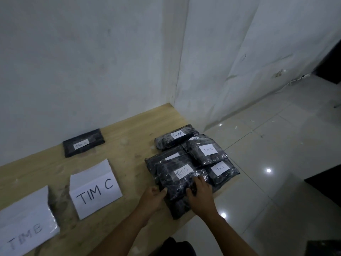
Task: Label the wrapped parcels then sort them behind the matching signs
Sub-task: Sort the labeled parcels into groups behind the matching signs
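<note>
A heap of several black wrapped parcels lies at the table's right end. The near top parcel [177, 177] bears a white label reading TIM B. My left hand [154, 198] grips its left edge and my right hand [200, 194] holds its near right edge. Behind it lie parcels labelled TIM C [207, 151], TIM A [221, 170] and TIM C [175, 136]. One parcel labelled TIM C [83, 143] lies alone by the wall, behind the folded white TIM C sign [95, 191]. A TIM B sign [27, 226] stands at the left.
The wooden table [129, 137] runs along a white wall and ends at the right, just beyond the heap. Glossy tiled floor [276, 154] lies past that edge, with a dark object at the bottom right corner.
</note>
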`<state>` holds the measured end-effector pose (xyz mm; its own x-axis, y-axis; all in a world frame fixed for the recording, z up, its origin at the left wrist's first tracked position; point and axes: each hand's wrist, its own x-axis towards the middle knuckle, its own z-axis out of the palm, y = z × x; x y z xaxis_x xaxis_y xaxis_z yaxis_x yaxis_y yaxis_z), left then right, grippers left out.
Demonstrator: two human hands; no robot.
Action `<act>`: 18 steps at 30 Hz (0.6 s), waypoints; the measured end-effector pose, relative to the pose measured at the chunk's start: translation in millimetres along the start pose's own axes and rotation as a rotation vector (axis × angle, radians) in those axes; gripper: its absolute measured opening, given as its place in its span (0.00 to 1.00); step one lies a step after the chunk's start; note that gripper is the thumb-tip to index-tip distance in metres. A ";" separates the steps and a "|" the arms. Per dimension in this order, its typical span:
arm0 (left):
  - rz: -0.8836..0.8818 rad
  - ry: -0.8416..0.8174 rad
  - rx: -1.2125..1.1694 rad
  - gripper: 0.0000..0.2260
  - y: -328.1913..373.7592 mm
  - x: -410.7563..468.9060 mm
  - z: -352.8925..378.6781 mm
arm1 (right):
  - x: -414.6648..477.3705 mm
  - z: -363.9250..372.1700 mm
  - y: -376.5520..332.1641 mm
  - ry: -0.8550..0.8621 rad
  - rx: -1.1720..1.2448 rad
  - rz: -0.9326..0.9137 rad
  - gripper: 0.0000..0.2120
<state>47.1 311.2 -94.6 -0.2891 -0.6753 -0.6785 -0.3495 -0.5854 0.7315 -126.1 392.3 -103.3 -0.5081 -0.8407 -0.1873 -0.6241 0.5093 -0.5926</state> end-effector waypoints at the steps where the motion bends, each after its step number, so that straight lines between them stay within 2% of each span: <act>1: -0.009 0.012 -0.007 0.18 0.8 3.5 3.8 | 2.0 -1.0 1.8 -0.005 -0.030 -0.020 0.25; 5: -0.004 -0.007 -0.056 0.13 9.9 -0.9 12.8 | 4.3 -3.0 4.6 0.053 -0.022 -0.097 0.22; 12: 0.010 -0.009 -0.291 0.12 -0.4 -1.9 3.1 | 16.5 -7.8 14.2 0.006 0.085 -0.215 0.07; 18: 0.033 0.032 -0.369 0.10 -7.4 -6.3 -2.5 | 22.4 -2.3 15.5 -0.034 0.125 -0.277 0.07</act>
<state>53.8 318.6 -95.6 -0.2652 -0.7064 -0.6563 0.0062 -0.6819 0.7314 -148.4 381.8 -114.9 -0.3073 -0.9511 -0.0299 -0.6575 0.2350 -0.7159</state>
